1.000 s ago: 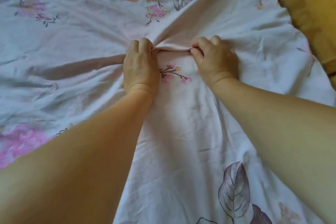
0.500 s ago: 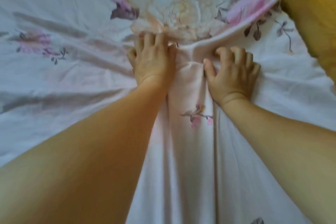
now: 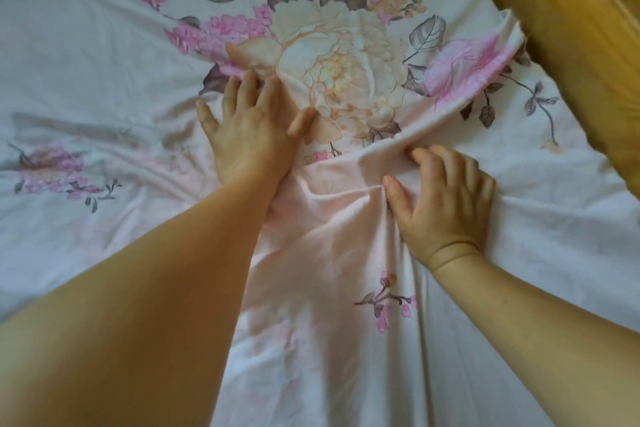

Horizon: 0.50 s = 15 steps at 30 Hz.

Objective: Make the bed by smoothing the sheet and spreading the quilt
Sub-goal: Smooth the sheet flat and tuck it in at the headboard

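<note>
A pale pink floral sheet point(image 3: 104, 55) covers the bed and fills almost the whole view, with a large cream and pink flower print at its upper middle. My left hand point(image 3: 249, 128) lies flat on it with fingers spread, pressing the cloth just left of the big flower. My right hand point(image 3: 446, 198) sits lower and to the right, fingers curled at a raised fold of the sheet that runs up toward the right edge. Creases fan out from between both hands toward me.
A mustard-yellow padded surface point(image 3: 571, 28), perhaps a headboard or cushion, borders the sheet along the upper right. The sheet's loose edge point(image 3: 512, 45) lies against it.
Both hands have pushed away from me across the sheet. My left hand has opened from a pinch to flat, spread fingers. The small flower sprig now lies below my right wrist.
</note>
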Available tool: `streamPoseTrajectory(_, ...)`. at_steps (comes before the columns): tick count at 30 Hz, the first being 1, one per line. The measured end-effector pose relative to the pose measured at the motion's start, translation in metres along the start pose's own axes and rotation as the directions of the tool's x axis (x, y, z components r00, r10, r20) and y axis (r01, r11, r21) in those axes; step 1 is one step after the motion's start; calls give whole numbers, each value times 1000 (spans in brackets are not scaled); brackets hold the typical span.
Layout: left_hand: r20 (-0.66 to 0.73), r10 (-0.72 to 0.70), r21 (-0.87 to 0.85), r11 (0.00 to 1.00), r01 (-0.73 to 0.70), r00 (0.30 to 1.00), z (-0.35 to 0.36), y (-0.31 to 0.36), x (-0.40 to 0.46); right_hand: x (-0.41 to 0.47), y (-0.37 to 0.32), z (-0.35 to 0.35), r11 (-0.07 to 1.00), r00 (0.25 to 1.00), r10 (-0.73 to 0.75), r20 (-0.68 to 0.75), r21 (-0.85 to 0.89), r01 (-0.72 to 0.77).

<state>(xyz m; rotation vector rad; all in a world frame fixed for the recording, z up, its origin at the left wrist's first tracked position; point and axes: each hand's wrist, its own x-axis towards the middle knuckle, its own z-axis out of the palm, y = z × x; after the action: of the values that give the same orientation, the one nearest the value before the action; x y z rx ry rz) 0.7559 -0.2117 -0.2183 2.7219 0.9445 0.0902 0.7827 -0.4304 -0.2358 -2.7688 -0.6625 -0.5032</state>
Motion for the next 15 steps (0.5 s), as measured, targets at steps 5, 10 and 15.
streamPoseTrajectory(5, -33, -17, -12, 1000, 17, 999, 0, 2, 3, 3, 0, 1, 1000, 1000, -3, 12, -17, 4)
streamPoseTrajectory(10, -39, -39, 11, 999, 40, 998, 0, 2, 6, 3, 1, 2, 999, 999, -32, 10, -4, 32)
streamPoseTrajectory(15, -9, -42, 59, 997, 43, 999, 0, 2, 14, 11, -3, 3, 921, 928, -373, -5, 124, 371)
